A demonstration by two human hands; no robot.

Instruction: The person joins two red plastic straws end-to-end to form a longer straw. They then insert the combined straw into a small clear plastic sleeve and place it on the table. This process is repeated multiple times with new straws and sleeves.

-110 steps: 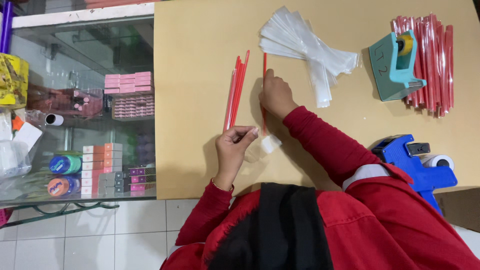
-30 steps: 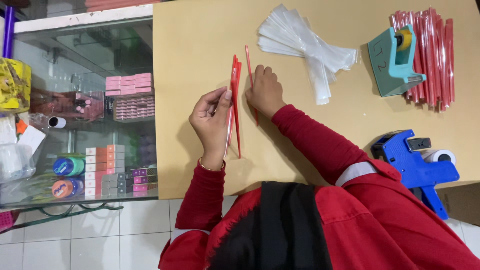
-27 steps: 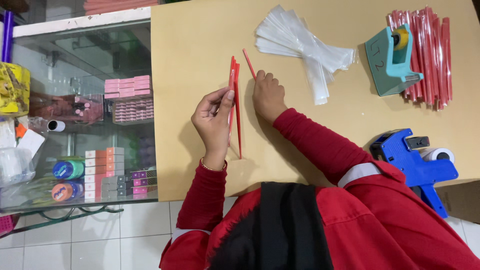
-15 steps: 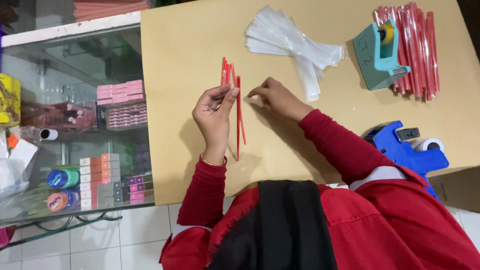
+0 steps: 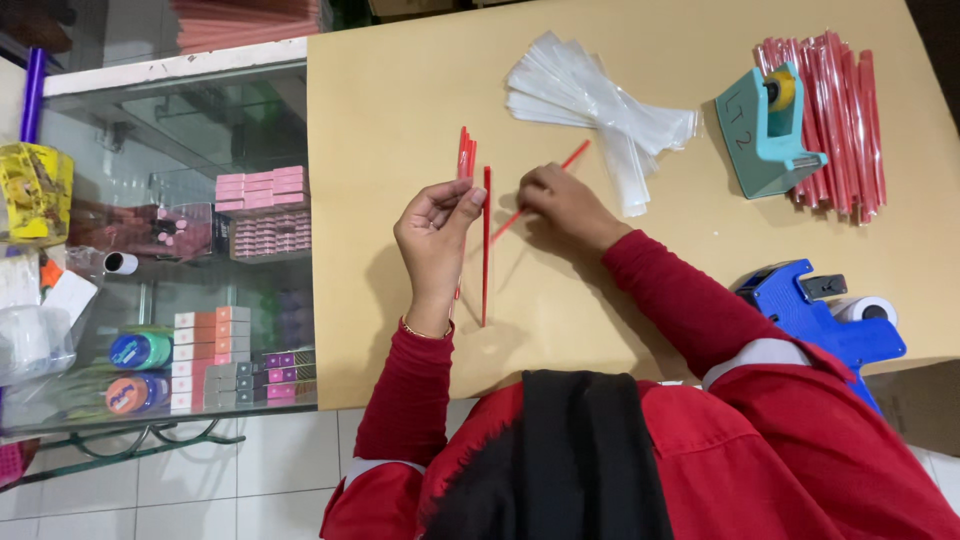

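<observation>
Left hand raised over the tan counter, fingers pinched on a bunch of red sticks, one more stick hanging just beside. Right hand flat on the counter, gripping a single slanted stick near a fan of clear sleeves. Farther right, a teal tape dispenser against a pile of packed red sticks, a blue label gun at the counter's edge; at left, a glass case with small boxes.

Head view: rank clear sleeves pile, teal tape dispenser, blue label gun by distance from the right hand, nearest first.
From the right hand:
1. Clear sleeves pile, just above it and slightly to its right on the table.
2. Teal tape dispenser, farther right, beside the red packs.
3. Blue label gun, lower right at the table edge.
</observation>
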